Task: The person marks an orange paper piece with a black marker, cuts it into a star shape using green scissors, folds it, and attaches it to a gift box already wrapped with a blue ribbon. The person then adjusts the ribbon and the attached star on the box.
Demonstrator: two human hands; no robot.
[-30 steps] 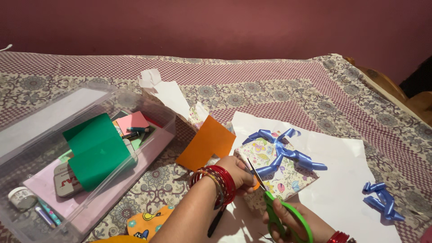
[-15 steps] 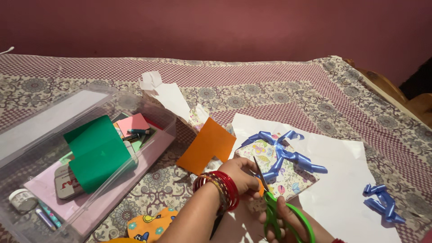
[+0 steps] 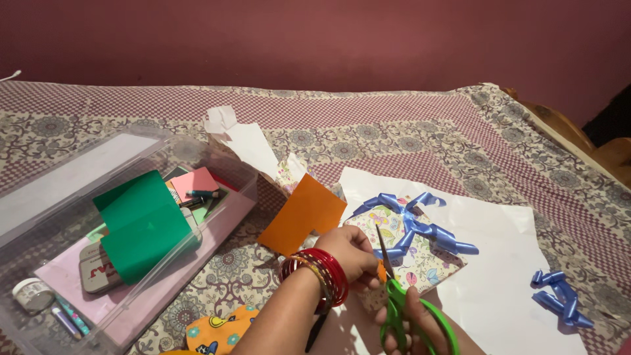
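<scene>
**Scissors at the wrapped gift**

The floral-wrapped gift (image 3: 411,253) lies on white paper (image 3: 499,276), blue ribbon bow (image 3: 411,220) on top. My left hand (image 3: 348,253) pinches its near edge; my right hand (image 3: 420,325) holds green-handled scissors (image 3: 397,296), blades pointing at the ribbon. A clear plastic box (image 3: 112,236) sits well left on the bedspread (image 3: 394,131)

Bed (image 3: 420,131), covered by a maroon-and-beige floral patterned cloth. Lying directly on it: clear plastic storage box (image 3: 217,217) at left; large white paper sheet (image 3: 506,276) at right; orange card sheet (image 3: 302,213); curled blue ribbon scrap (image 3: 559,299); torn white paper pieces (image 3: 246,144).
</scene>
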